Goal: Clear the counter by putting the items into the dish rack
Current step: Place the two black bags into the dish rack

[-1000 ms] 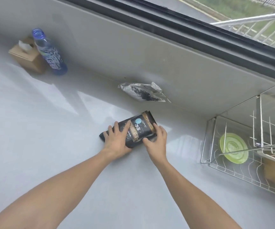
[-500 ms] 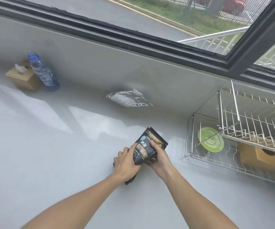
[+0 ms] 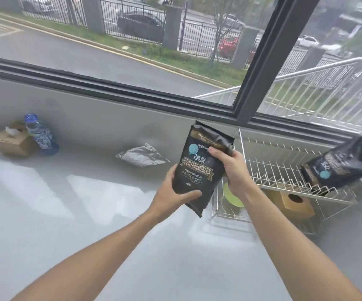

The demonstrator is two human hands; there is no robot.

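A black coffee bag [image 3: 201, 166] is held upside down in the air above the grey counter, just left of the wire dish rack [image 3: 284, 170]. My left hand [image 3: 173, 192] grips its lower end and my right hand [image 3: 232, 166] pinches its right edge near the top. A second black coffee bag [image 3: 345, 164] lies tilted on the rack's upper shelf. On the rack's lower level sit a green plate [image 3: 232, 195], partly hidden by my right wrist, and a brown box [image 3: 293, 203].
A silver foil pouch [image 3: 142, 156] lies on the counter against the wall. At the far left stand a blue-capped water bottle [image 3: 41, 135] and a brown tissue box [image 3: 10, 140]. A window ledge runs above the wall behind the counter.
Both hands lifted the black coffee bag off the counter and carried it up and right, toward the rack. The view tilted upward, bringing the window and the rack's upper shelf into sight.
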